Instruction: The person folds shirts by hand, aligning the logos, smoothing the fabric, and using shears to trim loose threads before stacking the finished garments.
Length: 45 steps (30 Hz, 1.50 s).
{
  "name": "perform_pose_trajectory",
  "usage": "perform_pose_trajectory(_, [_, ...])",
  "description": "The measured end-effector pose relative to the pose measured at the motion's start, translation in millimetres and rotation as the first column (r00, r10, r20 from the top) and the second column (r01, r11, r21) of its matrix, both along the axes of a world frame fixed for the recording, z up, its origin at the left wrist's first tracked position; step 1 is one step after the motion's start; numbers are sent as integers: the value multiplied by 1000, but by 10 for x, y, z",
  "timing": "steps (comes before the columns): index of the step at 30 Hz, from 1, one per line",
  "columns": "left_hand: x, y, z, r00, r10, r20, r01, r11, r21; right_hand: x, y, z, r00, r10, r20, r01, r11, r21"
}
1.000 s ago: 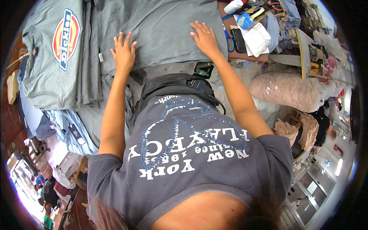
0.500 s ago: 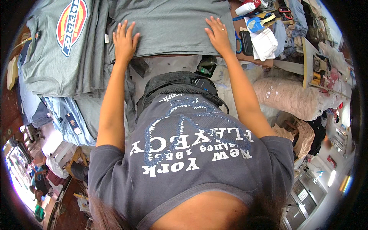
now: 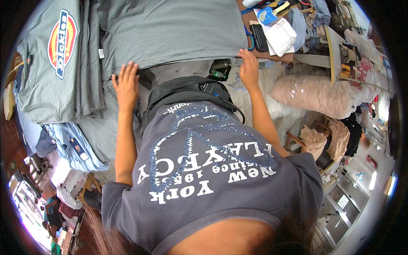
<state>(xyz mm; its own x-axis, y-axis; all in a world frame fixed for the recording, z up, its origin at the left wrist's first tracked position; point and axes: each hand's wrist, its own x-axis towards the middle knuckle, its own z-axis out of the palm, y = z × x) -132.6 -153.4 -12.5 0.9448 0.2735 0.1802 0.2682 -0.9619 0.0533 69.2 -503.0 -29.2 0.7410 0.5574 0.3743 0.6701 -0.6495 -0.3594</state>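
Observation:
A plain grey T-shirt (image 3: 174,32) lies spread over the table's near side, its lower edge running across in front of me. My left hand (image 3: 126,87) is at the left part of that edge, with its fingers stretched out and slightly apart. At the near right corner, my right hand (image 3: 249,71) has its fingers drawn together on the hem. Left of the spread garment lies a stack of grey T-shirts (image 3: 38,91), the top one bearing a red, yellow and blue print. A small white tag (image 3: 101,53) shows between stack and garment.
On the brown table (image 3: 287,58) at right lie a white foam box (image 3: 280,36), a black case (image 3: 258,37) and a blue-and-yellow tool (image 3: 267,15). A large wrapped bundle (image 3: 312,97) stands farther right. Light-blue folded clothes (image 3: 74,146) hang below the stack.
Both hands have slid toward me from the garment's surface to its near edge. My right hand's fingers have closed in at the corner. The view has shifted slightly right.

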Motion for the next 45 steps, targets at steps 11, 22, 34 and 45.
perform_pose_trajectory(11, [-95, 270, 164, 964, 215, 154, -232, 967, 105, 79, -4, 72, 996, -81, 39, 73, 982, 175])
perform_pose_trajectory(22, [9, 557, 127, 822, 487, 297, -67, 599, -798, 583, -90, 162, 879, 112, -464, 216, 774, 595])
perform_pose_trajectory(34, [455, 659, 286, 878, 448, 171, -353, 845, -401, 918, 422, 357, 930, -326, 172, 333, 943, -16])
perform_pose_trajectory(45, [778, -304, -67, 928, -363, 81, 371, 912, -176, 95, 1323, 151, 931, 359, 71, -333, 912, -239])
